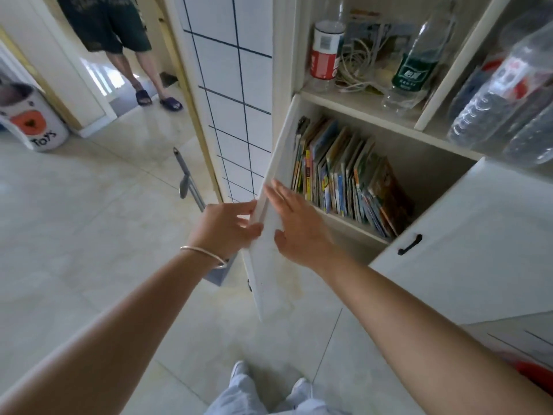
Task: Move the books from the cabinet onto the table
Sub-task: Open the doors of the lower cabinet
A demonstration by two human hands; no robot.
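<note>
Both forearms reach in, my left hand [227,227] pinching the cabinet door [269,232] edge, right hand [294,223] flat and empty on it, while the books [347,175], thin, slick, floppy-looking, sit upright on the cabinet's lower shelf, so I'd squeeze a bunch by the spines.

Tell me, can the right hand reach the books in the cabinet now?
Probably yes. The left door is swung open, held by the left hand; the right hand is beside it, and nothing stands between it and the books.
</note>
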